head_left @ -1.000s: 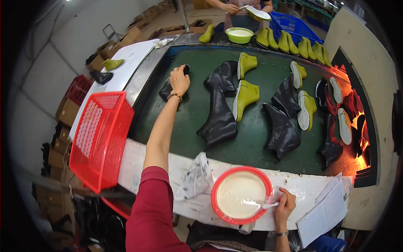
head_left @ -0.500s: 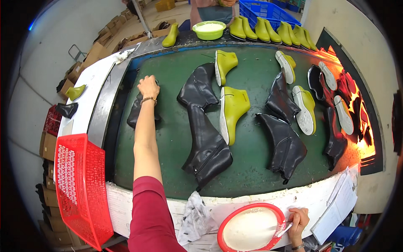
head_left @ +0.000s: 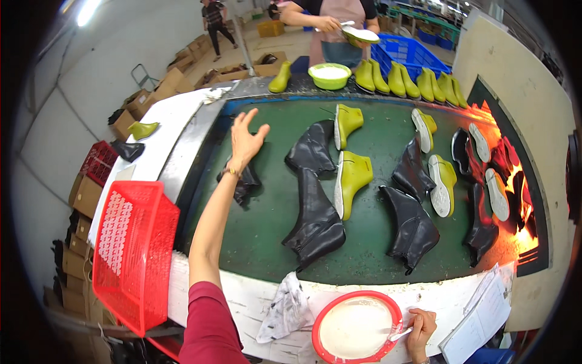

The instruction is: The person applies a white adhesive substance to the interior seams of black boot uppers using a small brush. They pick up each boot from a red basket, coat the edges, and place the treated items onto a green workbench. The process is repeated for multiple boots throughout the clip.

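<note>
My left hand (head_left: pixel 245 142) is open, fingers and thumb spread with nothing in them, over the left end of the green belt. Under its wrist lies a black boot upper (head_left: pixel 248 185), partly hidden by my forearm. My right hand (head_left: pixel 421 330) is closed on a white-handled brush (head_left: pixel 400 334) at the rim of a red bowl (head_left: pixel 320 340) of white paste. The brush's head is hard to make out. Mid-belt, black boot uppers (head_left: pixel 315 221) lie beside two yellow-green shoe lasts (head_left: pixel 353 176) with whitish soles. More black uppers (head_left: pixel 407 224) and lasts (head_left: pixel 444 185) lie farther right.
A red basket (head_left: pixel 160 261) stands at the left, a crumpled cloth (head_left: pixel 285 312) and papers (head_left: pixel 479 321) along the near ledge. Glowing heat fills the right opening (head_left: pixel 521 212). Across the belt, a co-worker (head_left: pixel 339 36) holds a last and brush behind a green bowl (head_left: pixel 330 84) and standing lasts (head_left: pixel 397 80).
My left hand has come off the black boot upper at the left, and its fingers have spread. My right hand stays with the brush at the bowl. The view has tilted up, showing more of the co-worker.
</note>
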A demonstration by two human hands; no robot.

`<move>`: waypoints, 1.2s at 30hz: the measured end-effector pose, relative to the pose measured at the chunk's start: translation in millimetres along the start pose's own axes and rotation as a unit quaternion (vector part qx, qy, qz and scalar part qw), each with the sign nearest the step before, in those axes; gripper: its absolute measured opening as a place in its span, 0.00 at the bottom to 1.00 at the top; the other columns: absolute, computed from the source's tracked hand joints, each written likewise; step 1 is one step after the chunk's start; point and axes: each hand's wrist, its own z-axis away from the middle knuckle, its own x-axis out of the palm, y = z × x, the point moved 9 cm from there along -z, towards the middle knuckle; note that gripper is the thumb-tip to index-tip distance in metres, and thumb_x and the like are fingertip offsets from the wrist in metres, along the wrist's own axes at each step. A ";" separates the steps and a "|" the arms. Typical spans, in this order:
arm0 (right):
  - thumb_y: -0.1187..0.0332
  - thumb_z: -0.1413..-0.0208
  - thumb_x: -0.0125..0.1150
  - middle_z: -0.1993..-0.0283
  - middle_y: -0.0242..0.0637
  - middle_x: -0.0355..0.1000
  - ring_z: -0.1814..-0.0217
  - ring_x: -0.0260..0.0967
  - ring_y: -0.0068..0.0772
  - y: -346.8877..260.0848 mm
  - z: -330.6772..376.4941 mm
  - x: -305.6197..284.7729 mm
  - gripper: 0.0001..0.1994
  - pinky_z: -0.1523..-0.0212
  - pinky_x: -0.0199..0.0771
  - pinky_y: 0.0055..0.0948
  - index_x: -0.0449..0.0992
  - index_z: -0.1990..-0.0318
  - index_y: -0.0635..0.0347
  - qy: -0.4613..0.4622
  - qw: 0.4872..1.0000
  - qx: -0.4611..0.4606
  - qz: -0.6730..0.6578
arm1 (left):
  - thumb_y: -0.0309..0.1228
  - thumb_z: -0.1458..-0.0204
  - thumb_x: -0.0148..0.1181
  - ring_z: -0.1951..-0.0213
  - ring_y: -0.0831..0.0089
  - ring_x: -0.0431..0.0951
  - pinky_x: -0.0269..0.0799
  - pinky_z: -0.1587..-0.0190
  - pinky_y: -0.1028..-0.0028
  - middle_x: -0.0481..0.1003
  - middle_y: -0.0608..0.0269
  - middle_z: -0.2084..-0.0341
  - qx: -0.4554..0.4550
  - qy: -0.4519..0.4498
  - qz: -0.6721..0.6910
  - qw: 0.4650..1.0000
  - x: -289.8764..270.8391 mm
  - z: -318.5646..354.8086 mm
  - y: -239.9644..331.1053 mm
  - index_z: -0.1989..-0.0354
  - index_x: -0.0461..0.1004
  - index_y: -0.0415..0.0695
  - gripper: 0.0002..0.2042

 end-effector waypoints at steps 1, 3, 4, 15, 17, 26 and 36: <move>0.67 0.32 0.48 0.81 0.29 0.69 0.70 0.60 0.29 -1.3 1.7 -2.8 0.15 0.58 0.59 0.33 0.82 0.63 0.60 0.008 1.000 0.002 0.002 | 0.38 0.49 0.71 0.40 0.51 0.75 0.71 0.39 0.58 0.75 0.40 0.43 0.081 0.041 0.019 0.996 -31.7 15.2 37.2 0.42 0.79 0.49 0.24; 0.67 0.32 0.48 0.80 0.30 0.70 0.69 0.61 0.29 2.3 7.8 -4.4 0.15 0.59 0.59 0.33 0.82 0.62 0.61 0.026 1.000 0.006 0.003 | 0.32 0.44 0.69 0.58 0.66 0.84 0.79 0.54 0.69 0.83 0.51 0.60 0.005 -0.033 0.206 0.978 -70.2 47.7 61.6 0.51 0.83 0.42 0.14; 0.68 0.32 0.48 0.78 0.31 0.70 0.67 0.61 0.29 3.7 8.2 -3.2 0.14 0.60 0.60 0.33 0.82 0.62 0.61 0.025 1.000 -0.006 -0.008 | 0.32 0.41 0.66 0.63 0.72 0.83 0.78 0.58 0.74 0.83 0.57 0.65 -0.060 -0.053 0.236 0.968 -93.2 69.7 63.2 0.54 0.84 0.39 0.11; 0.69 0.32 0.51 0.78 0.31 0.71 0.72 0.60 0.31 14.8 10.0 6.2 0.12 0.60 0.61 0.33 0.84 0.59 0.59 0.021 0.997 -0.045 -0.052 | 0.28 0.34 0.49 0.49 0.48 0.80 0.72 0.42 0.53 0.81 0.40 0.55 -0.179 0.011 -0.172 0.969 -228.7 393.3 23.0 0.54 0.80 0.32 0.14; 0.69 0.32 0.51 0.79 0.32 0.71 0.72 0.60 0.31 19.7 10.3 9.7 0.13 0.60 0.62 0.34 0.85 0.59 0.59 0.012 0.997 -0.045 -0.067 | 0.22 0.38 0.46 0.32 0.44 0.64 0.57 0.31 0.47 0.67 0.38 0.35 -0.137 -0.045 -0.325 0.935 -213.6 447.9 14.1 0.37 0.69 0.32 0.21; 0.65 0.29 0.48 0.80 0.31 0.69 0.79 0.61 0.19 25.6 9.9 8.2 0.16 0.77 0.59 0.28 0.83 0.58 0.63 0.007 0.992 -0.049 -0.113 | 0.42 0.36 0.49 0.23 0.45 0.42 0.33 0.26 0.40 0.45 0.47 0.22 -0.170 -0.195 -0.215 0.941 -204.0 531.6 105.7 0.23 0.48 0.39 0.35; 0.60 0.26 0.47 0.61 0.30 0.78 0.69 0.69 0.17 48.1 11.5 15.4 0.18 0.73 0.71 0.20 0.80 0.53 0.64 -0.028 0.989 -0.002 -0.147 | 0.26 0.37 0.60 0.74 0.79 0.80 0.76 0.69 0.79 0.84 0.59 0.67 -0.366 0.109 0.338 0.860 -245.1 543.8 128.1 0.55 0.82 0.31 0.11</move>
